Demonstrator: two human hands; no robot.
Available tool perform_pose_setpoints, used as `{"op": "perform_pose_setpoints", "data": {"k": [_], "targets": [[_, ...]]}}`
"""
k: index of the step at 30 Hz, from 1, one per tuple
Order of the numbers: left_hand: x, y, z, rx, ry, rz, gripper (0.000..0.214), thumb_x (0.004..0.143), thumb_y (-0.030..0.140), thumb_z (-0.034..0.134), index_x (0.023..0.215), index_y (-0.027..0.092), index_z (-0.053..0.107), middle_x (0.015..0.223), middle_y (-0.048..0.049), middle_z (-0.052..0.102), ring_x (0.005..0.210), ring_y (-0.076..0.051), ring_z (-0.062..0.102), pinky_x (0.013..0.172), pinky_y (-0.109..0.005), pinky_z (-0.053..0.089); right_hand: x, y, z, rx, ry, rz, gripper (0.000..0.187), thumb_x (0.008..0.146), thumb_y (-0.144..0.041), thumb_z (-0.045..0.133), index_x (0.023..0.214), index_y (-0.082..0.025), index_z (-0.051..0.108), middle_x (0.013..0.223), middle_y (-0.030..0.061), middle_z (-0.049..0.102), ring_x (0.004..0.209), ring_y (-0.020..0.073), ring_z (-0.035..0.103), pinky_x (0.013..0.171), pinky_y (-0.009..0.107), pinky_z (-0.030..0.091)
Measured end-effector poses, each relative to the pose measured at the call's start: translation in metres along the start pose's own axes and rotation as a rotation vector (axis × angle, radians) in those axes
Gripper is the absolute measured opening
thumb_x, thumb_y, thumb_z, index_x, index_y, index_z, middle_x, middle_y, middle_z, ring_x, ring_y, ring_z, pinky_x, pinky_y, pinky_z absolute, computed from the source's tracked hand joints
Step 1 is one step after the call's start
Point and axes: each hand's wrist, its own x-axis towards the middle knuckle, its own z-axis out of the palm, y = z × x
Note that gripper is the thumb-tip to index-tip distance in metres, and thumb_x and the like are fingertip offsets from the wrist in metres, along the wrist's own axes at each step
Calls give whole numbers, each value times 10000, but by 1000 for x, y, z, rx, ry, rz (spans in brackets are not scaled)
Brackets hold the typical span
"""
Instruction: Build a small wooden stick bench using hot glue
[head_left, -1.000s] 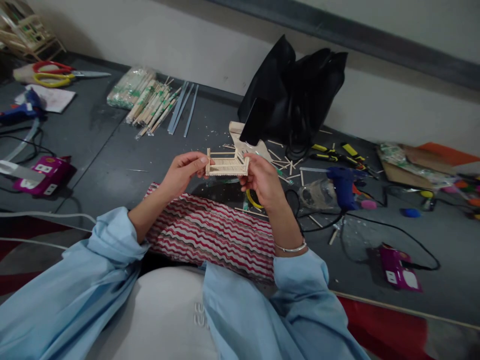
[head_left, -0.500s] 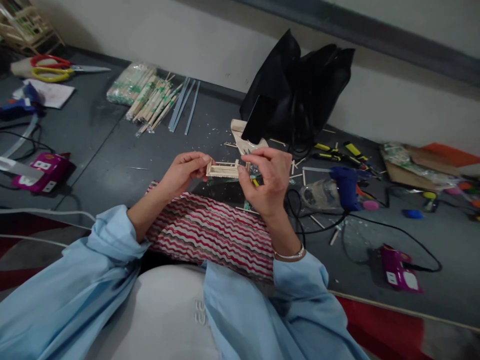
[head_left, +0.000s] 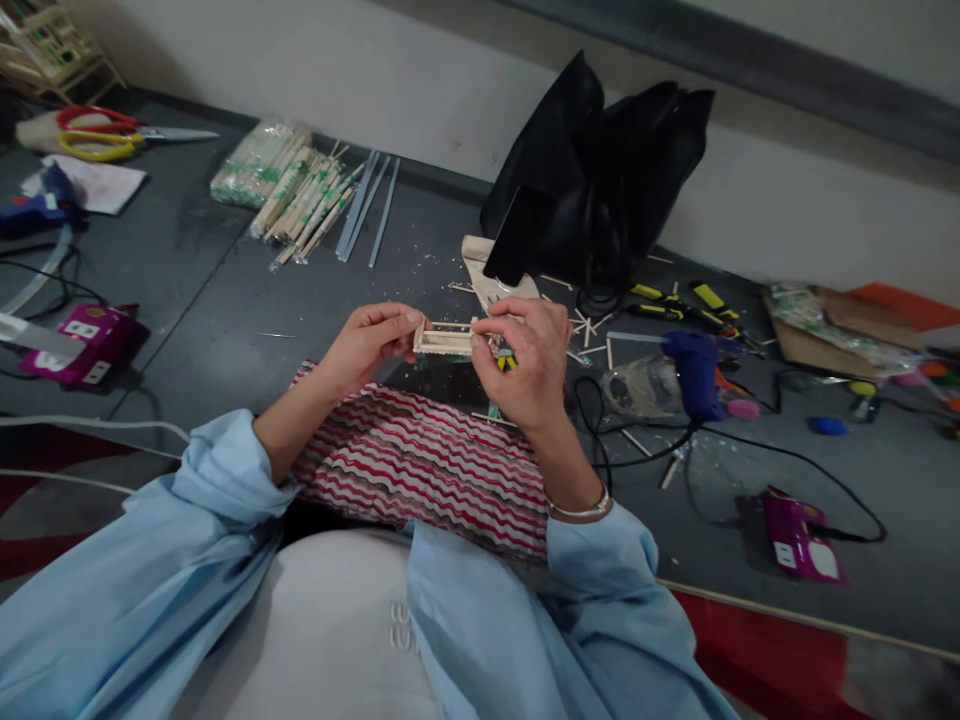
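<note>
A small frame built of thin wooden sticks (head_left: 444,343) is held up between my hands, above the striped cloth (head_left: 420,450) in front of me. My left hand (head_left: 369,345) pinches its left end between thumb and fingers. At the right end, my right hand (head_left: 525,355) is closed with thumb and fingertips against the frame's end. Whether a separate stick sits in those right fingertips is too small to make out. Behind the right hand a small yellow-and-black tool (head_left: 508,361) shows in part.
Wrapped chopsticks (head_left: 307,205) and grey glue sticks (head_left: 367,210) lie at the back left, beyond them scissors (head_left: 120,140). A black bag (head_left: 592,190) with a phone (head_left: 520,235) stands behind. To the right are a blue glue gun (head_left: 690,375), its cord and a purple box (head_left: 802,540).
My right hand has moved slightly left, its fingers coming in closer around the right end of the stick frame. The left hand stays in place on the other end.
</note>
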Motion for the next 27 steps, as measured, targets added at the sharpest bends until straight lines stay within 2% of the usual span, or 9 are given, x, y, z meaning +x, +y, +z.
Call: {"op": "perform_pose_setpoints", "data": {"k": [21, 27], "targets": [[0, 0, 1, 12, 10, 9, 202, 762, 362, 787, 734, 162, 776, 562, 20, 542, 507, -61, 476, 525, -187, 497, 0, 2, 2, -6, 11, -16, 67, 864, -232, 624, 868, -257, 686, 1064, 60, 672, 1077, 271, 580, 980, 474, 426], [0, 1, 1, -1, 14, 17, 175, 772, 338, 778, 733, 168, 776, 568, 15, 563, 521, -69, 500, 525, -197, 504, 3, -3, -6, -1, 39, -33, 98, 881, -257, 616, 952, -248, 682, 1063, 71, 689, 1070, 271, 615, 980, 484, 459]]}}
